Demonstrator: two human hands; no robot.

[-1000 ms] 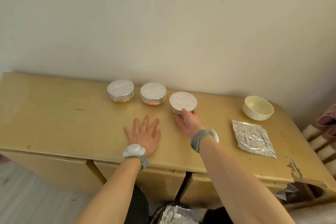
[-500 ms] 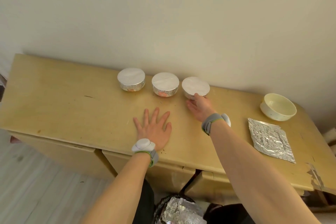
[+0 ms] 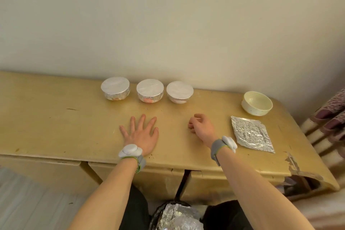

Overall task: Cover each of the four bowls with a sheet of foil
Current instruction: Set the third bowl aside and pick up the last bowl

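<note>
Three foil-capped bowls (image 3: 115, 88) (image 3: 150, 89) (image 3: 179, 90), one bare cream bowl (image 3: 257, 103); left hand (image 3: 141, 135) flat, right hand (image 3: 201, 127) loose, empty.

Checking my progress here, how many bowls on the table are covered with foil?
3, in a row at the back: left foil-covered bowl, middle foil-covered bowl, right foil-covered bowl. The cream round bowl at far right is uncovered.

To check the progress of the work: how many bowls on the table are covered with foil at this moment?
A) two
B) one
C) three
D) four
C: the left covered bowl, middle covered bowl and right covered bowl wear foil; the cream bowl is bare, with the foil sheet flat in front of it.
</note>
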